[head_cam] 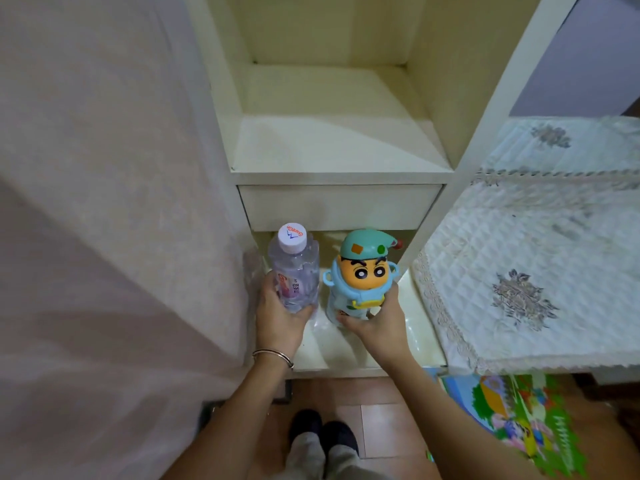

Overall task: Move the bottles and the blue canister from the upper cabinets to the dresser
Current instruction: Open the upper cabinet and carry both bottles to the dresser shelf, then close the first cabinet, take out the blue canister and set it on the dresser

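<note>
- Brown tiled floor (pixel 377 424) nearest, with dark slippers (pixel 322 433) and a colourful play mat (pixel 512 414) at right.
- Left hand (pixel 278 320), bangle (pixel 273 356) at the wrist, wrapped around a clear water bottle (pixel 296 273), white-capped, upright.
- Right hand (pixel 377 323) clasping the base of a blue cartoon-faced canister (pixel 360 277), just beside the bottle.
- Both over the glossy cream dresser top (pixel 420 336).
- Behind: closed drawer (pixel 339 207), open shelf (pixel 332 147) above.

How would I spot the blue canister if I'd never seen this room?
Find the cream shelf unit and look below its drawer, to the low glossy ledge. Two containers stand there, each gripped by a hand. The blue canister is the right one: a cartoon face under a green cap, unlike the clear water bottle.
</note>
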### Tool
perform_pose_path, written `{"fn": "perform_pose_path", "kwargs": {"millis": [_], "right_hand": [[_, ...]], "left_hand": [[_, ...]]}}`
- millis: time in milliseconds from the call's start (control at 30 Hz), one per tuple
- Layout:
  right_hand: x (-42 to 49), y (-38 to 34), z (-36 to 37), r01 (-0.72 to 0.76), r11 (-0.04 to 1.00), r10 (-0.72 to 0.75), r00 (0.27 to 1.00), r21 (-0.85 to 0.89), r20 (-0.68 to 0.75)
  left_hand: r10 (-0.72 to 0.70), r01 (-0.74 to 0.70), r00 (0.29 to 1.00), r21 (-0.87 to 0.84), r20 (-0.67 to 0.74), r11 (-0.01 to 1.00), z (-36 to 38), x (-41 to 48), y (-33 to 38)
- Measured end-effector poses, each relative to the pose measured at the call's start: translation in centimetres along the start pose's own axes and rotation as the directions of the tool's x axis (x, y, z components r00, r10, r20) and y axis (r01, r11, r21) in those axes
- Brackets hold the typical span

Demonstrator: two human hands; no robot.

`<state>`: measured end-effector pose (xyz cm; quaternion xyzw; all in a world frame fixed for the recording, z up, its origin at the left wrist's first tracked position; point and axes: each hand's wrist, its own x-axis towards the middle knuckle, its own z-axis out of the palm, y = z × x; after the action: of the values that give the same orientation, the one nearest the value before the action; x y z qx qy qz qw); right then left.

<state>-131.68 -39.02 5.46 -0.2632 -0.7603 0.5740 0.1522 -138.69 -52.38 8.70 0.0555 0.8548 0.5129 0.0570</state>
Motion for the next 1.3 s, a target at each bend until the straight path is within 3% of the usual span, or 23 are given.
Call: {"fn": "perform_pose_path", "kwargs": {"millis": [200, 667, 833, 967, 1033, 1100, 1167, 1300], "right_hand": [[0.0, -0.5, 0.7, 0.017, 1.0, -0.017, 0.999, 0.008, -0.03], [-0.7, -1.2, 0.6, 0.055, 0.998, -0.056, 0.997, -0.026, -0.061], [-2.3, -0.4, -0.3, -0.121, 0.985, 0.115, 0.992, -0.12, -0.056], [-5.5, 1.6, -2.7, -0.241, 0.954, 0.22, 0.967, -0.177, -0.128], [-8.0, 3.3, -4.4, -0.293, 0.938, 0.27, 0.953, -0.187, -0.137], [-11.1, 5.4, -6.2, -0.381, 0.904, 0.361, 0.924, -0.197, -0.13], [-14.9, 7.8, -8.0, -0.507, 0.848, 0.493, 0.861, -0.153, -0.121], [-25.6, 12.0, -11.5, -0.743, 0.663, 0.745, 0.641, 0.096, -0.182]], "left_hand": [[-0.037, 0.037, 0.997, -0.003, -0.065, 0.999, -0.1, -0.1, 0.5], [0.045, -0.047, 0.998, 0.042, 0.037, 0.998, -0.1, -0.1, -0.6], [0.033, -0.038, 0.989, 0.033, 0.142, 0.999, -0.5, -1.1, -3.1], [0.01, -0.015, 0.995, 0.05, 0.098, 0.999, -1.0, -3.5, -5.0], [0.035, -0.049, 0.984, 0.076, 0.176, 0.996, -1.1, -5.1, -5.8], [0.036, -0.086, 0.925, 0.115, 0.379, 0.99, -0.8, -6.7, -6.6], [-0.023, -0.111, 0.803, 0.186, 0.596, 0.976, 0.1, -8.3, -7.4], [-0.221, -0.203, 0.554, 0.387, 0.803, 0.899, 3.5, -12.0, -8.0]]}}
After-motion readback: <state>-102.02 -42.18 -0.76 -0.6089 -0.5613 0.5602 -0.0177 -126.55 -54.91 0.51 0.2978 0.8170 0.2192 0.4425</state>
